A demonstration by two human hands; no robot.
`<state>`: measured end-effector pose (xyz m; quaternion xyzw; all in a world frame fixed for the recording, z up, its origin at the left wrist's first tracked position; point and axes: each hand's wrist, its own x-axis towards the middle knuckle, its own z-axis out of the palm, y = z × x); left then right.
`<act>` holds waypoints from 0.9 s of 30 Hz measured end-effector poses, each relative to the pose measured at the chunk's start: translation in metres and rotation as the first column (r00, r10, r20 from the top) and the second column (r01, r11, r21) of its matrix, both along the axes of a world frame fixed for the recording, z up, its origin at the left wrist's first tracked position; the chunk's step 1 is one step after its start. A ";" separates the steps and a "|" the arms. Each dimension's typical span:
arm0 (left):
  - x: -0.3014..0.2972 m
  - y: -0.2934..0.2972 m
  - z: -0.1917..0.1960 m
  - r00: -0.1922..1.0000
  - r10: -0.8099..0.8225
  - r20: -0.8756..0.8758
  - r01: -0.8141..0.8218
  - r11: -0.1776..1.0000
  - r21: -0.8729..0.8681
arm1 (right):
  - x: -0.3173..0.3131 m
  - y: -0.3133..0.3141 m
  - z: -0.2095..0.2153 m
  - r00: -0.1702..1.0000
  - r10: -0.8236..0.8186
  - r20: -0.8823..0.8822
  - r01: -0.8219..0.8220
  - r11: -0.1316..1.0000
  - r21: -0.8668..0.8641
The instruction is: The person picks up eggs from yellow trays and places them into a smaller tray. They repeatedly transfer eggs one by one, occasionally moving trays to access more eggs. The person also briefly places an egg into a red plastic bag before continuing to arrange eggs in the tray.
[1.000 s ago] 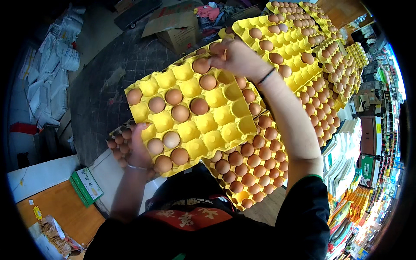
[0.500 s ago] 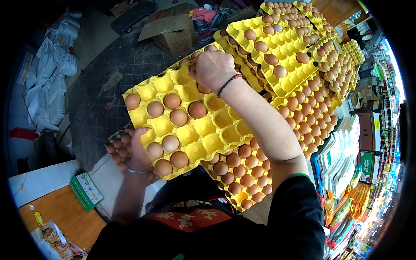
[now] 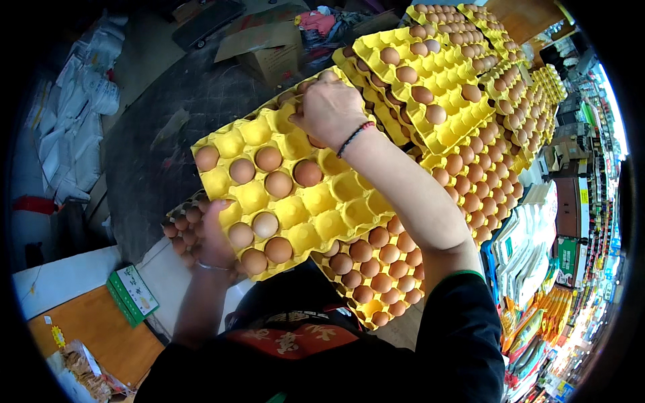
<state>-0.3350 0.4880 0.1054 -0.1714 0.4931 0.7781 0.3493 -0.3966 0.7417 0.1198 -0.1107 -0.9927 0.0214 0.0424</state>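
Held yellow tray (image 3: 295, 201): nine brown eggs (image 3: 269, 159); two hands (image 3: 332, 107); one green box (image 3: 134, 295)

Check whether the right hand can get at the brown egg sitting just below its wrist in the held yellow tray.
Probably yes. The right hand rests on the yellow tray's far edge, and the brown egg lies uncovered in its cup just beside the wrist, nothing over it. The left hand supports the near edge.

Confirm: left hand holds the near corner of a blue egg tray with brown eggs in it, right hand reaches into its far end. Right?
Not quite: the egg tray is yellow, not blue, as the head view shows. The rest holds: the left hand grips its near corner, brown eggs sit in some cups, and the right hand is at its far end.
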 end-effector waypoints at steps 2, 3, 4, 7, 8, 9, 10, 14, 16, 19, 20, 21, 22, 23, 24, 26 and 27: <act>0.000 -0.001 -0.001 1.000 0.000 0.002 0.000 1.000 0.012 | 0.004 -0.003 0.010 0.994 -0.024 0.102 0.026 1.000 -0.011; 0.000 -0.002 -0.006 1.000 -0.014 0.000 0.014 0.999 0.037 | 0.002 -0.001 0.008 0.994 -0.020 0.109 0.022 0.999 -0.023; -0.003 -0.005 -0.021 1.000 -0.030 0.001 0.029 0.993 0.115 | -0.001 -0.001 0.006 0.992 -0.042 0.115 0.046 0.999 -0.029; 0.001 0.005 -0.014 1.000 0.027 -0.009 -0.027 0.998 0.061 | -0.008 -0.002 0.004 0.990 -0.074 0.121 0.081 0.995 -0.059; 0.002 0.006 -0.009 0.999 0.038 0.015 -0.038 0.999 0.020 | -0.007 -0.001 0.004 0.994 -0.042 0.104 0.048 0.997 -0.054; 0.000 0.006 -0.005 0.999 0.035 0.023 -0.035 0.999 -0.009 | -0.006 0.000 0.001 0.996 -0.011 0.088 0.015 0.999 -0.048; 0.000 0.007 -0.004 0.999 0.030 0.028 -0.029 0.999 -0.025 | -0.004 0.001 0.000 0.997 0.021 0.072 -0.018 0.999 -0.041; -0.005 0.001 -0.007 0.999 0.003 0.040 -0.001 1.000 -0.028 | 0.007 -0.001 0.016 0.996 0.089 -0.012 -0.090 0.985 -0.149; -0.006 0.000 -0.008 0.999 -0.001 0.048 0.002 0.999 -0.039 | 0.005 0.004 0.011 0.997 0.040 -0.071 -0.055 0.974 -0.222; -0.007 -0.003 -0.008 0.997 -0.025 0.075 0.032 0.995 -0.095 | -0.004 0.044 0.001 0.969 0.037 -0.245 -0.127 0.922 -0.365; -0.007 -0.005 -0.011 0.995 -0.012 0.100 0.022 0.995 -0.099 | -0.007 0.055 0.015 0.967 -0.034 -0.252 -0.109 0.841 -0.530; -0.007 -0.008 -0.015 0.992 -0.003 0.125 0.015 0.996 -0.093 | -0.013 0.076 0.018 0.933 -0.069 -0.353 -0.119 0.868 -0.483; -0.009 -0.011 -0.023 0.982 0.020 0.187 -0.023 1.000 0.009 | -0.022 0.105 0.013 0.873 -0.139 -0.468 -0.141 0.847 -0.513; -0.011 -0.014 -0.031 0.966 0.032 0.256 -0.061 0.993 0.104 | -0.028 0.132 0.014 0.804 -0.192 -0.562 -0.093 0.894 -0.438; -0.017 -0.035 -0.078 0.936 0.041 0.348 -0.169 0.923 0.346 | -0.037 0.161 0.015 0.773 -0.225 -0.594 -0.066 0.902 -0.428; -0.020 -0.039 -0.094 0.950 0.037 0.309 -0.178 0.878 0.443 | -0.049 0.193 0.016 0.784 -0.268 -0.560 0.157 0.958 -0.239; -0.015 -0.024 -0.069 0.984 0.015 0.178 -0.071 0.948 0.310 | -0.054 0.212 0.009 0.818 -0.318 -0.480 0.240 0.946 -0.218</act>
